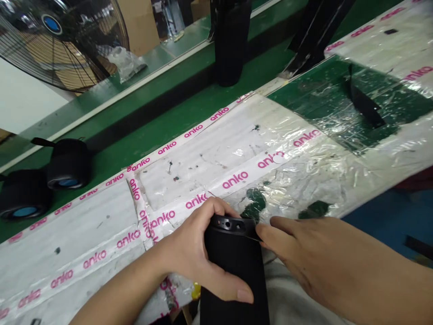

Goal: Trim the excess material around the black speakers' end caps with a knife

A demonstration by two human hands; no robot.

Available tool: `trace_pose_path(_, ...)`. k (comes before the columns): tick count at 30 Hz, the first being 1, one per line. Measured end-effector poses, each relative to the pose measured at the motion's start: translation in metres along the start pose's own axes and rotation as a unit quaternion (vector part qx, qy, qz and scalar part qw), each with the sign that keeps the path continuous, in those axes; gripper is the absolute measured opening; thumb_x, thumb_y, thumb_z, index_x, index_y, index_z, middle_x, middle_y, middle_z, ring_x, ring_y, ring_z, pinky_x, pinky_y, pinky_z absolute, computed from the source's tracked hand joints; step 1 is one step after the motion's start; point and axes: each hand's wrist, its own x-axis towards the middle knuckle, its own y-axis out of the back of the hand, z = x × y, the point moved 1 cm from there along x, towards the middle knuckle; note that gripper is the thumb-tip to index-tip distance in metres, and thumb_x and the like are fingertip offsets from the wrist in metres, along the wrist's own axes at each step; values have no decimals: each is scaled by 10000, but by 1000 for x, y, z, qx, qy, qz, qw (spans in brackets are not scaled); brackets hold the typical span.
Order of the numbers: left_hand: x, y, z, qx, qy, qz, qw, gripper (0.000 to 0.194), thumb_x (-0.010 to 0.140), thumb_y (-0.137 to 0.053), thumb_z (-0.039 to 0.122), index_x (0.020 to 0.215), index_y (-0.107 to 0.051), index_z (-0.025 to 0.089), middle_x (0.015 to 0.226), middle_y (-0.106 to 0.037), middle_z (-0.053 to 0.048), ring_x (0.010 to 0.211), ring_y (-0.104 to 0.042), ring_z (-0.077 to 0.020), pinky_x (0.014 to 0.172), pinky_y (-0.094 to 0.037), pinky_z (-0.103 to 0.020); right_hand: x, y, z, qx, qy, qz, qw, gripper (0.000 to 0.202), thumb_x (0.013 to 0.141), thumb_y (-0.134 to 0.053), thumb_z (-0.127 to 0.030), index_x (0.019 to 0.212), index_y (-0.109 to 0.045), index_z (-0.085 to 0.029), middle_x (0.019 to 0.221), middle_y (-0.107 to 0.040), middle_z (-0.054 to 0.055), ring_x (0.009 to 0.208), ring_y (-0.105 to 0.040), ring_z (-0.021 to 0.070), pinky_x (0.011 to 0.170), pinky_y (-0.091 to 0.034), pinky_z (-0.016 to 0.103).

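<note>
A black cloth-covered speaker stands near the table's front edge, its end with a small port panel facing up and away. My left hand is wrapped around its left side, thumb across the front and fingers behind the top. At the right end of the panel, my right hand is closed in a pinch. A thin dark edge shows by those fingertips, but I cannot make out what they hold. The lower part of the speaker runs out of view.
White sheeting with pink-printed tape covers the bench. Two black speakers with blue ends sit on the green surface at left. Farther back are a dark cylinder and a fan. A black strip lies at right.
</note>
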Motion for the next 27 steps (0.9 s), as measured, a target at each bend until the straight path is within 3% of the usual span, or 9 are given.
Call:
trace_pose_path(4, 6, 9, 11, 10, -97, -7, 995, 1101, 368, -1130, 418, 1298, -546, 337, 1281, -707, -39, 1046, -711, -251, 911, -570, -356, -3, -4, -8, -4, -9, 10, 1000, 507, 859, -684, -231, 1364, -649, -265, 910, -702, 42, 676, -594, 224, 621, -454, 334)
trace_pose_path(7, 6, 15, 19, 69, -71, -45, 994, 1072, 409, -1089, 470, 1366, -629, 317, 1254, -729, -63, 1064, -726, -293, 956, -569, -406, -6, -8, -14, -3, -13, 19, 1000, 536, 852, -679, -237, 1385, -638, -269, 940, -712, 52, 704, -610, 235, 634, -461, 337)
trace_pose_path(10, 5, 16, 20, 52, -64, -40, 996, 928, 437, -1057, 492, 1258, -672, 294, 1191, -748, -63, 1040, -737, -298, 927, -580, -400, -7, -8, -17, 3, -13, 21, 1000, 558, 829, -672, -214, 1382, -624, -271, 938, -710, 48, 705, -614, 237, 627, -447, 340)
trace_pose_path(17, 6, 10, 10, 16, -89, -24, 996, 872, 424, -1058, 489, 1165, -645, 286, 1178, -737, -58, 1052, -731, -290, 944, -590, -393, 1, -5, -17, 62, -34, 40, 997, 671, 709, -510, -29, 1331, -551, -278, 920, -677, -3, 645, -632, 221, 605, -385, 414)
trace_pose_path(22, 8, 9, 10, 23, -82, -17, 996, 828, 430, -1048, 527, 1087, -614, 269, 1186, -740, -68, 981, -729, -263, 870, -590, -365, 1, -7, -16, 82, -28, 39, 995, 679, 675, -533, -55, 1314, -554, -283, 916, -664, -10, 651, -644, 243, 605, -393, 433)
trace_pose_path(27, 10, 9, 7, 16, -120, -25, 992, 887, 425, -1072, 540, 1128, -595, 284, 1220, -730, -57, 964, -715, -238, 863, -569, -347, 4, -5, -15, 43, -1, 34, 998, 707, 660, -549, -43, 1334, -532, -256, 960, -693, 28, 691, -664, 279, 638, -430, 460)
